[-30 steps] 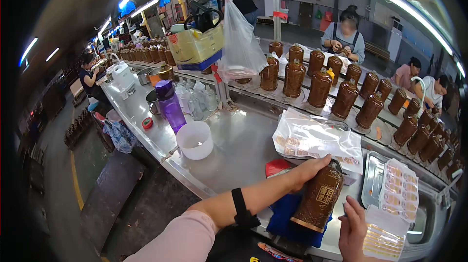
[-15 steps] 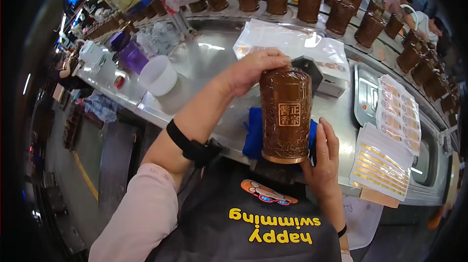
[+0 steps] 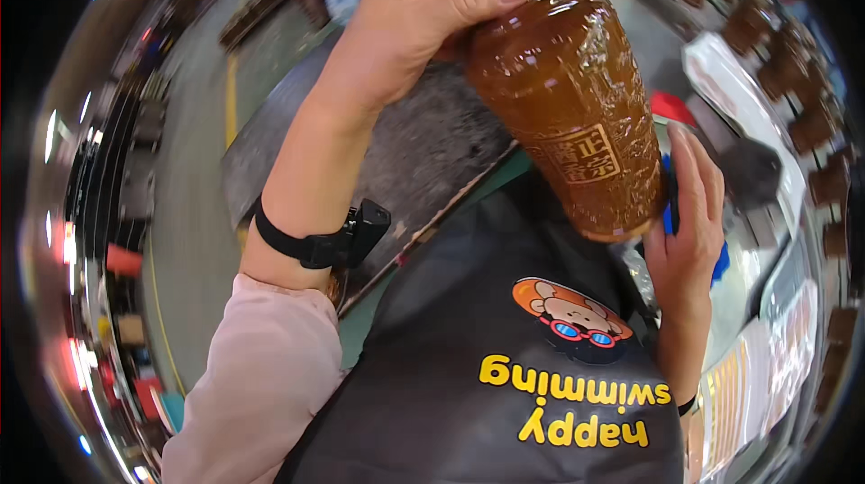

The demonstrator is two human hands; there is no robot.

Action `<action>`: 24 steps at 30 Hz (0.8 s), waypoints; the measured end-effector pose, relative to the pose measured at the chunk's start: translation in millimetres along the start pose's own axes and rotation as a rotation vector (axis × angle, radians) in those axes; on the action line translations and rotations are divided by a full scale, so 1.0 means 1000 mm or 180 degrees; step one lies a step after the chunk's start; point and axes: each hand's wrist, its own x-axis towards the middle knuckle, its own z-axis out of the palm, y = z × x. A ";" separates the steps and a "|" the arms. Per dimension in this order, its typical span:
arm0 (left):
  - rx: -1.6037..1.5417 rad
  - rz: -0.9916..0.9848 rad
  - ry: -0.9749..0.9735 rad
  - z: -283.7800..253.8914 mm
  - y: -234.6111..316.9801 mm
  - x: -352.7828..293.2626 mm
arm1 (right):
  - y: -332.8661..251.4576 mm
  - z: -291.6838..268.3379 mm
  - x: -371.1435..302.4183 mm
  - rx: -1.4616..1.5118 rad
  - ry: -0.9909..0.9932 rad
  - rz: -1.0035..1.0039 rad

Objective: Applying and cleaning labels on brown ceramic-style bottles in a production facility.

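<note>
My left hand (image 3: 423,15) grips a brown glass bottle (image 3: 577,96) by its neck, thumb on the near side. The bottle is raised and tilted, with its embossed body and gold square mark facing me and its base toward my apron. The hand hides most of the neck. Close to the base, at its right, is my right hand (image 3: 689,214), fingers stretched out and thumb near the bottom edge; whether the thumb touches the glass I cannot tell. Blue cloth (image 3: 721,263) shows behind the right hand.
A dark, worn flat surface (image 3: 396,159) lies beyond my left forearm. On the right are a white plastic-wrapped package (image 3: 739,96) and label sheets with gold strips (image 3: 725,394) on the metal bench. More brown bottles (image 3: 806,114) line the far right. A yellow floor line (image 3: 232,105) runs at left.
The bottle has been lifted off the bench, brought closer and tilted by my left hand. My right hand has followed beside the base. The view has swung left toward the floor.
</note>
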 end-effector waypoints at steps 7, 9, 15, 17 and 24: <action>0.3324 0.0985 0.1408 -0.083 -0.076 -0.114 | -0.009 0.082 0.014 0.0833 -0.1109 0.0179; 0.3487 0.0826 0.1748 -0.107 -0.131 -0.144 | -0.004 0.105 0.020 0.0947 -0.1339 0.0190; 0.3615 -0.1015 0.2510 -0.175 -0.286 -0.249 | 0.011 0.162 0.032 0.1323 -0.1821 0.1109; 0.3497 -0.1397 0.2619 -0.188 -0.332 -0.286 | 0.018 0.172 0.033 0.1217 -0.2024 0.1166; 0.2849 -0.3098 0.3237 -0.206 -0.435 -0.387 | 0.026 0.196 0.039 0.0666 -0.2487 0.1386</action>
